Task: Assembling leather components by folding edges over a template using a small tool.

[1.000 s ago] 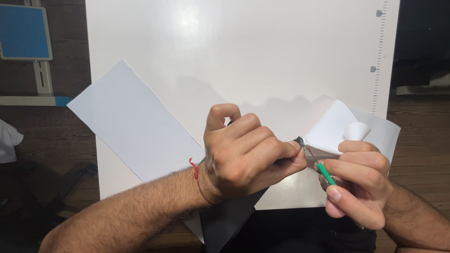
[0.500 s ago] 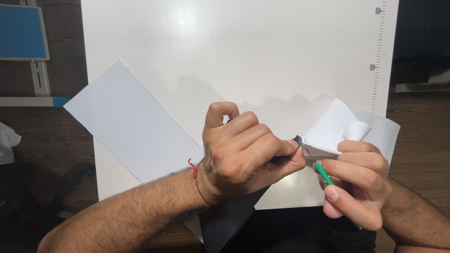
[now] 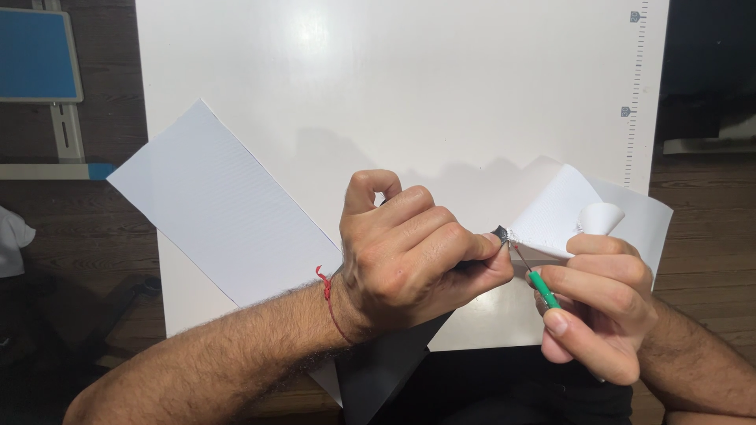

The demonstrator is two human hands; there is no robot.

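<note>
A long paper sheet [image 3: 220, 212], white on top and dark underneath, lies slantwise across the white board [image 3: 394, 79]. My left hand [image 3: 417, 256] is fisted around its middle and pinches a gathered point of it between thumb and forefinger. The sheet's right end [image 3: 563, 208] rises from that pinch and curls over. My right hand [image 3: 602, 311] grips a thin green-handled tool [image 3: 543, 290], whose metal tip touches the pinched spot next to the left thumb. A red thread circles my left wrist.
A printed ruler scale [image 3: 634, 94] runs down the board's right edge. A blue panel on a stand [image 3: 35, 55] is at the far left over a dark wooden floor. The sheet's dark underside [image 3: 394, 370] hangs off the board's near edge.
</note>
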